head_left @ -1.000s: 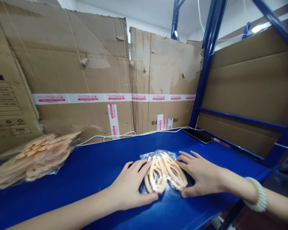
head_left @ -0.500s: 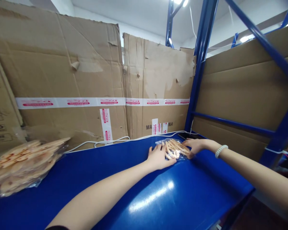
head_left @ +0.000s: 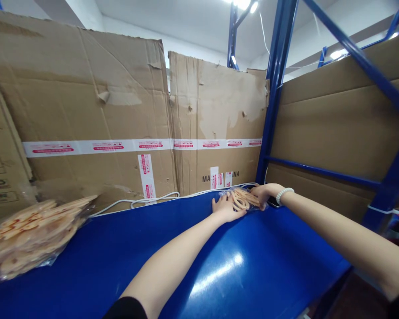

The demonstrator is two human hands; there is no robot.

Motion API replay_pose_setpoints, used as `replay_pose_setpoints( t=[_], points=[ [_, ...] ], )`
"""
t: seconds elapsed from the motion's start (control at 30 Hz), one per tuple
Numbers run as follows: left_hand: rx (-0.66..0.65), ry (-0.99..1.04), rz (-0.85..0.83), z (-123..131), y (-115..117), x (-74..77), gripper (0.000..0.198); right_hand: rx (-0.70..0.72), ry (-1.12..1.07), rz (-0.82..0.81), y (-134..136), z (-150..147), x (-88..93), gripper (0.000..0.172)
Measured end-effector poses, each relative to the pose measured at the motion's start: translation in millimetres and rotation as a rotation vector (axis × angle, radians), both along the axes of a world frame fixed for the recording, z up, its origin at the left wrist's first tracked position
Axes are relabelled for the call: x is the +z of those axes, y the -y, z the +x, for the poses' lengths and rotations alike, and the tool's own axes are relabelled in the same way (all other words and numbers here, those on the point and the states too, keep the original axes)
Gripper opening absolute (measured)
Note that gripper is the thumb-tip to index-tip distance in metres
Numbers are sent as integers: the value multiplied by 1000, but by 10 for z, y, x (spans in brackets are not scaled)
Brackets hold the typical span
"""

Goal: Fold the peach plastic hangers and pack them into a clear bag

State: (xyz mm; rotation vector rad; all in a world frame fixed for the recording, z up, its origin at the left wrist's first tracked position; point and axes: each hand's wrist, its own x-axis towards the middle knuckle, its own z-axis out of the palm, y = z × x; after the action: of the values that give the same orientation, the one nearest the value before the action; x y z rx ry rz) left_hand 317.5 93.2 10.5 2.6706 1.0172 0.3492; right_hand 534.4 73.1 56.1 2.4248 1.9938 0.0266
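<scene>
A clear plastic bag of light wooden pieces with loop-shaped ends lies at the back of the blue tabletop, near the cardboard wall. At its left end my left hand grips it, with the fingers over the far side and the thumb along the near side. My right hand, with a pale beaded bracelet above it, is closed round the right end; some of its fingertips are hidden. Just beneath the right wrist a dark flat object shows in part.
Several bagged flat wooden pieces are stacked at the left. Taped cardboard sheets stand along the back. A white cable runs along the table's rear edge. A blue metal post rises at the back right corner.
Both hands have moved slightly farther back with the bag, towards the cardboard. The right hand has shifted a little left, and more of the dark object under its wrist shows.
</scene>
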Motion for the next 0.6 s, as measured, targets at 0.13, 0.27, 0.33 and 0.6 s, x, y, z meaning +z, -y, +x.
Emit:
replay_pose_setpoints(
  t=[0.13,0.27,0.33,0.6],
  points=[
    [-14,-17,-2,3,-39,5,74,39,-64,-231,50,-9,55,29],
    [-34,-20,2,-55,-65,-6,69,72,-107,-254,177,28,225,39],
    [-51,-17,4,-96,-75,-23,71,102,-138,-217,244,39,315,57],
    [-65,12,3,-122,-91,-70,66,180,-162,68,358,-238,74,33]
  ],
)
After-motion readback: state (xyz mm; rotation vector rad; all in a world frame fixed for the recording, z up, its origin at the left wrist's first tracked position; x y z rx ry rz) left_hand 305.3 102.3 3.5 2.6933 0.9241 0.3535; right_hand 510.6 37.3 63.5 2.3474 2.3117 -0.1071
